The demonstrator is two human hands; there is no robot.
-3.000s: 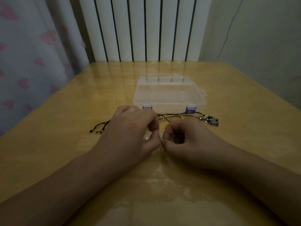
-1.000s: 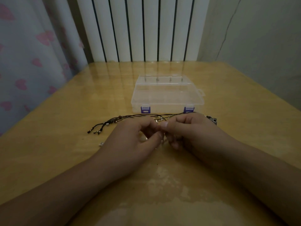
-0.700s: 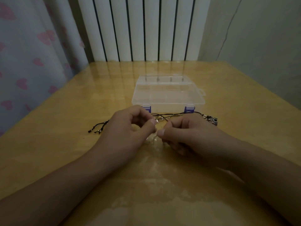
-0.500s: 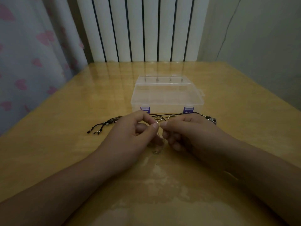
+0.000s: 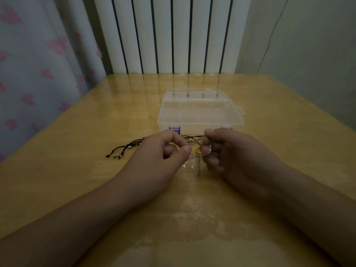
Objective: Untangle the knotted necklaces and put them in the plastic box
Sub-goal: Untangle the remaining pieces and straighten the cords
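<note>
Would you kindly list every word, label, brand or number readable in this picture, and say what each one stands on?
None can be read.
plastic box: clear, no print visible; its purple latches show no legible marking.
necklaces: beads and charms too small and dim to show any lettering.

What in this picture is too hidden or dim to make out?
Head view only:
- The knot: hidden between the left hand and right hand.
- Thin chain: too fine and dim to follow.
- Black cords: their middle runs behind the hands.
- Plastic box: contents unclear.
</note>
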